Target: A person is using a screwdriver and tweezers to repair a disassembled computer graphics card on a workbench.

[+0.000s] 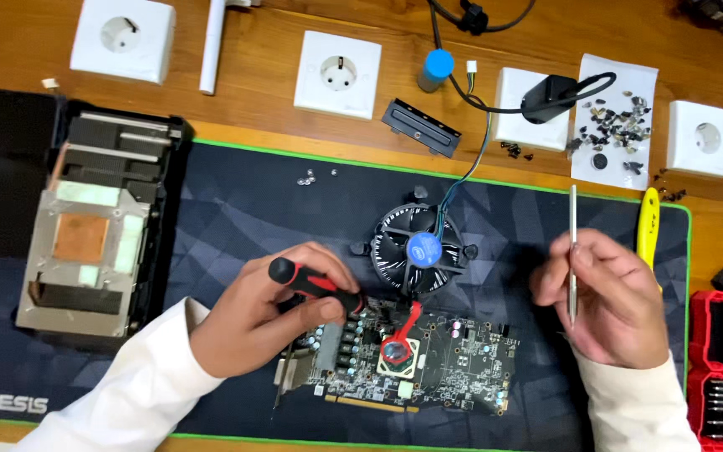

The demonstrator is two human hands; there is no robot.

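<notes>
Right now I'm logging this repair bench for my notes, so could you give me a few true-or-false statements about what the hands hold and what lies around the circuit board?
1. The left hand holds a red and black screwdriver over the circuit board. True.
2. The right hand is empty. False: it holds a thin metal tool, upright.
3. A round black cooler fan lies on the mat just above the board. True.
4. The large metal heatsink lies at the right edge of the mat. False: it is at the left.
5. Several white wall sockets sit on the wooden table beyond the mat. True.
</notes>
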